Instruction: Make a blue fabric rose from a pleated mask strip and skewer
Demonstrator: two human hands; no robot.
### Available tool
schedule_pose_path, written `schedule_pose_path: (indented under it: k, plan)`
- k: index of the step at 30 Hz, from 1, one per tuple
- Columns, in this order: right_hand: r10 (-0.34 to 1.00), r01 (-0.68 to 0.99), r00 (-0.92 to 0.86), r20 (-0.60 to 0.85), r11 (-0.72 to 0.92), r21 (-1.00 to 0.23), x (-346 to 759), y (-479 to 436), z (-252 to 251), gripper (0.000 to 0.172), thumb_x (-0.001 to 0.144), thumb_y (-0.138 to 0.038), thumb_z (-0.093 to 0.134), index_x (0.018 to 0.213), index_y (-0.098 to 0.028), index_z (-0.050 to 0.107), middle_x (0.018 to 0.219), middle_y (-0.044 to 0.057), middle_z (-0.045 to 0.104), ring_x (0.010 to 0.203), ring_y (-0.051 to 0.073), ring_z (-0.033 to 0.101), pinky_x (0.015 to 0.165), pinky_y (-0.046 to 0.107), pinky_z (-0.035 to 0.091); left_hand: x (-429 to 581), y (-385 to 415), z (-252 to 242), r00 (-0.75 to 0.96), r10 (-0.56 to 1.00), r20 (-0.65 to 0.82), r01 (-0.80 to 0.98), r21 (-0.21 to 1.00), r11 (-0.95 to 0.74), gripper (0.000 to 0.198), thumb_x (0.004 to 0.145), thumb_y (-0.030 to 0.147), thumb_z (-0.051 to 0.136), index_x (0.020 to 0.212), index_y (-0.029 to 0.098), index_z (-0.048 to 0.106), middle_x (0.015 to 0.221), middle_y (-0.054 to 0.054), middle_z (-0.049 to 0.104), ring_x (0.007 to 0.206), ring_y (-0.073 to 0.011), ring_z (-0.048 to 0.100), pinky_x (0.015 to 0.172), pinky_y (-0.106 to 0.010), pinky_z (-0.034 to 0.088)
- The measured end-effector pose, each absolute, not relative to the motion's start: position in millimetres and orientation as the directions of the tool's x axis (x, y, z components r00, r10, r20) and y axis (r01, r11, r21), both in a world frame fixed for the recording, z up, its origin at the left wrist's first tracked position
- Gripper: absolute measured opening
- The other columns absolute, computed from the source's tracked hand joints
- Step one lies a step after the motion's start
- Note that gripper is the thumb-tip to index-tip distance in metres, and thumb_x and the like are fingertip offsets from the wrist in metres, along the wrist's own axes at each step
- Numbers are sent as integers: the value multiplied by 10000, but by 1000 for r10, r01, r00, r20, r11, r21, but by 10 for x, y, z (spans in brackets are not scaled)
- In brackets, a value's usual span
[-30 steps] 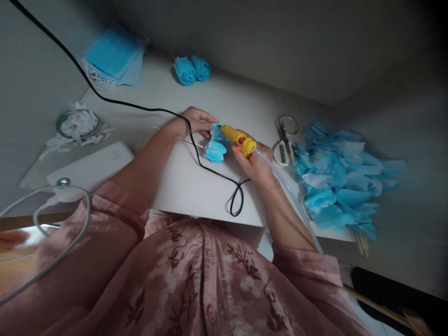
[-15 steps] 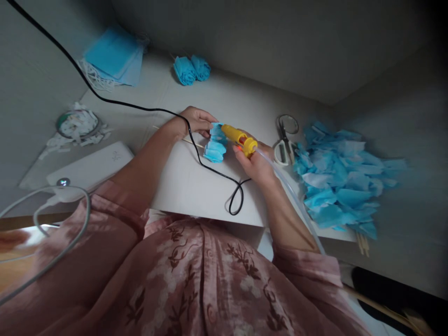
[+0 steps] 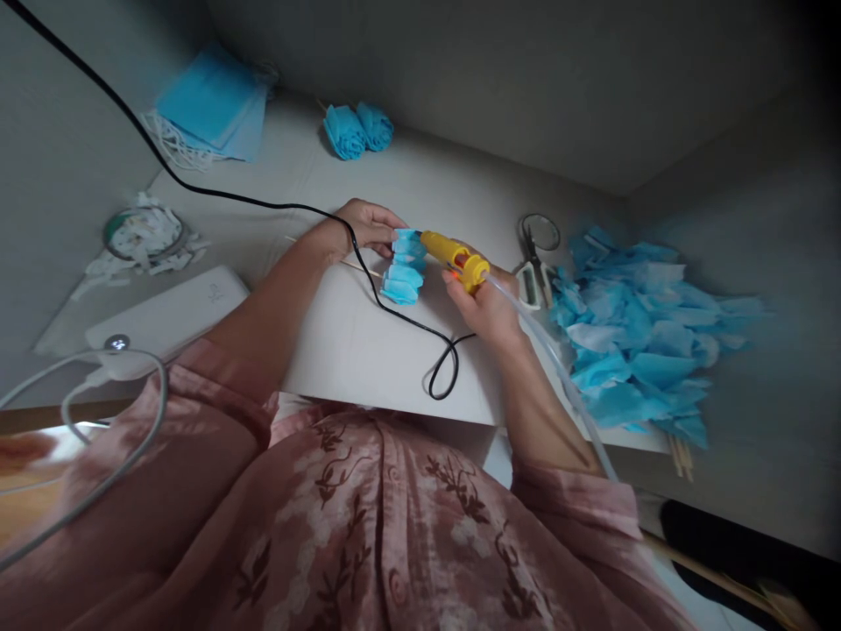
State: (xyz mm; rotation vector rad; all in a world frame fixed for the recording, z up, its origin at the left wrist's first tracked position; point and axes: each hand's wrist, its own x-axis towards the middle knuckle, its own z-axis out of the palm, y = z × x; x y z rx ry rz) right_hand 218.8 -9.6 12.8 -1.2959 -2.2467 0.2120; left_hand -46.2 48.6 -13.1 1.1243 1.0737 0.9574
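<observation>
In my right hand [image 3: 490, 302] is a yellow hot glue gun [image 3: 453, 252] with a clear glue stick [image 3: 552, 346] running out of its back and a red light glowing near the grip. Its nozzle points left, close to the upper end of a gathered blue fabric strip [image 3: 406, 267]. The fingertips of my left hand [image 3: 371, 226] are closed on that strip's upper end. A thin wooden stick [image 3: 358, 266] runs from beneath my left hand toward the strip; whether they are joined I cannot tell.
Two blue fabric roses [image 3: 355, 130] lie at the back, left of them stacked face masks [image 3: 214, 101]. A white power bank [image 3: 167, 320] and a roll filled with white scraps [image 3: 144, 235] sit left. Scissors [image 3: 535, 263] and piled blue pieces [image 3: 644, 329] lie right. A black cable [image 3: 282, 206] crosses my left wrist.
My right hand has drawn the glue gun slightly to the right, its nozzle a little away from the strip. My left hand stays almost still.
</observation>
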Motion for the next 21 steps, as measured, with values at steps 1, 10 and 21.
schedule_pose_path:
  k: [1,10,21]
  plan:
    - [842,753,-395,366,525,-396,2190,-94,129,555,1009,-543,500,1402,-192,677,1211,115,799,1038,305,782,957,418,610,-459,486,-128,219,961,-169,-55,981,185,309,783,175,891,1049,61,782,825,-69,769,834,-192,780,909,-343,635]
    - [853,717,-377,361,516,-469,2199,-106,145,576,994,-534,531,1424,-178,670,1327,133,751,1134,346,759,1027,482,597,-434,457,-74,207,963,-175,-60,980,191,281,761,201,910,983,83,787,821,-68,772,864,-199,777,881,-318,618]
    - [869,753,-367,332,487,-442,2227,-84,147,590,981,-571,524,1375,-168,698,1189,145,794,1018,346,778,934,473,615,-417,452,-62,194,962,-194,-58,976,209,201,805,184,863,972,108,781,831,-44,778,846,-161,751,851,-281,589]
